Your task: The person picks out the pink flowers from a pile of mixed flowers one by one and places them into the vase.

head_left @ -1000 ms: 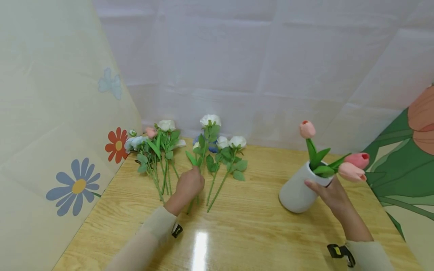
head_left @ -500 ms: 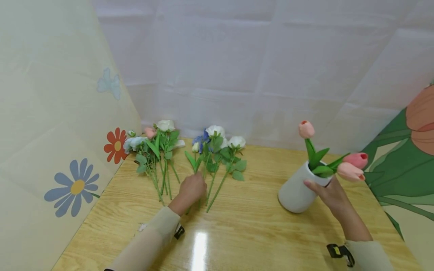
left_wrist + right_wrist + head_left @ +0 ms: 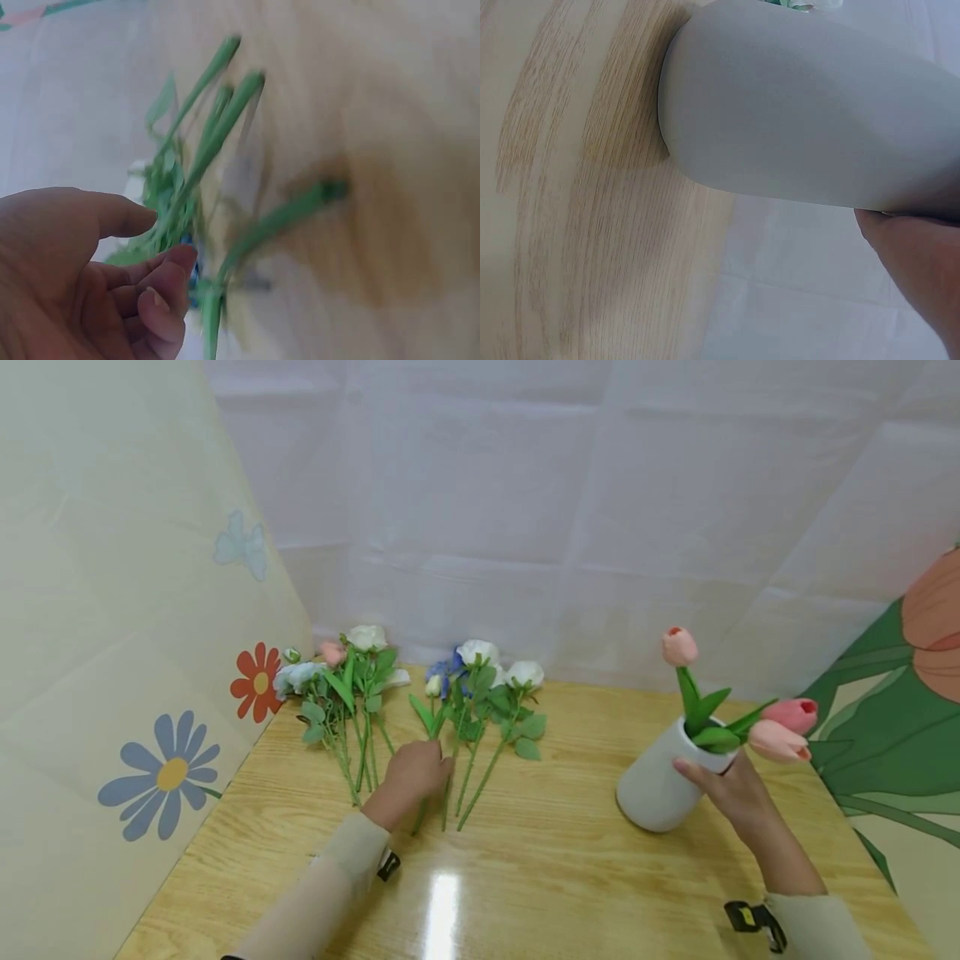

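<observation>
My left hand [image 3: 417, 774] is over the stems of the middle flowers, close to the white tulip [image 3: 433, 686] with its green leaves. In the left wrist view the thumb and fingers [image 3: 169, 285] are apart, fingers loosely bent, with a thick green stem [image 3: 281, 217] just beyond the fingertips. A white rose [image 3: 477, 651] lies right beside this hand, over a blue flower [image 3: 448, 673]. My right hand [image 3: 731, 789] grips the white vase [image 3: 660, 781] near its rim, thumb in front, and the vase leans to the right. Pink tulips [image 3: 777, 741] stand in it.
Another white rose [image 3: 525, 674] lies to the right of the middle group. At the left is a bunch with a white rose [image 3: 367, 637], a pale blue flower [image 3: 298, 677] and a pink flower [image 3: 333, 652]. A white cloth [image 3: 480, 510] hangs behind the wooden table [image 3: 555, 868].
The white rose has come down from a raised position and lies on the table, let go by my left hand. That hand has shifted slightly left; my right hand and the vase stay put.
</observation>
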{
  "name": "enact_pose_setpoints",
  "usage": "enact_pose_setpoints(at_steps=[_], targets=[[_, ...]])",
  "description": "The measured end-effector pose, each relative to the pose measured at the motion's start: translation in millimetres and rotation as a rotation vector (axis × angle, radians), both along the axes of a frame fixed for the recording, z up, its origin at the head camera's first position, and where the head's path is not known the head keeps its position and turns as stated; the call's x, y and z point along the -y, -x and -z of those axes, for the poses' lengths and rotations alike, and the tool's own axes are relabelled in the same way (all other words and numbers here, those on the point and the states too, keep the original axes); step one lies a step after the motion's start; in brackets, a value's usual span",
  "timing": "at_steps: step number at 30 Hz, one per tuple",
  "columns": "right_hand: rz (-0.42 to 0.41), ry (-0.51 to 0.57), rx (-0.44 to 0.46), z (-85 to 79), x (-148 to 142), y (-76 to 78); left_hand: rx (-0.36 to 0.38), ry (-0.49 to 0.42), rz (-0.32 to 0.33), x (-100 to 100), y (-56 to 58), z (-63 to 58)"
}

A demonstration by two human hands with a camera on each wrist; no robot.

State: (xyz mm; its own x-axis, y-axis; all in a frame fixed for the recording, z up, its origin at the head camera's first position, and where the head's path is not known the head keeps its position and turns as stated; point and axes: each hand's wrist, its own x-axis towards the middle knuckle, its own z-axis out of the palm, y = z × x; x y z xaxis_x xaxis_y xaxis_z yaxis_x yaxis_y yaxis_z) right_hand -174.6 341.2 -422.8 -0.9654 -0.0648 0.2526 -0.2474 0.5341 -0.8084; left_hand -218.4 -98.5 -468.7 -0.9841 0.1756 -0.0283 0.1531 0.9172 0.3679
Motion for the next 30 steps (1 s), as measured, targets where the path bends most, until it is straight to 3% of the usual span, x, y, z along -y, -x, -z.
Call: enact_pose_setpoints(at_steps=[7, 12, 18, 30], targets=[[-0.009, 0.005, -0.014, 0.8, -1, 0.5, -0.058, 0.026, -0.032, 30, 4.6, -18.7], [-0.01, 0.001, -0.02, 0.8, -1, 0.1, -0.037, 0.007, -0.082, 47, 7.6, -27.7], [-0.001, -0.002, 0.006, 0.6, -2, 0.2, -0.03, 0.053, -0.134, 66, 15.3, -26.2], [-0.015, 0.005, -0.006, 0.8, -1, -0.6, 0.041, -0.009, -0.284, 102, 27.9, -24.3]])
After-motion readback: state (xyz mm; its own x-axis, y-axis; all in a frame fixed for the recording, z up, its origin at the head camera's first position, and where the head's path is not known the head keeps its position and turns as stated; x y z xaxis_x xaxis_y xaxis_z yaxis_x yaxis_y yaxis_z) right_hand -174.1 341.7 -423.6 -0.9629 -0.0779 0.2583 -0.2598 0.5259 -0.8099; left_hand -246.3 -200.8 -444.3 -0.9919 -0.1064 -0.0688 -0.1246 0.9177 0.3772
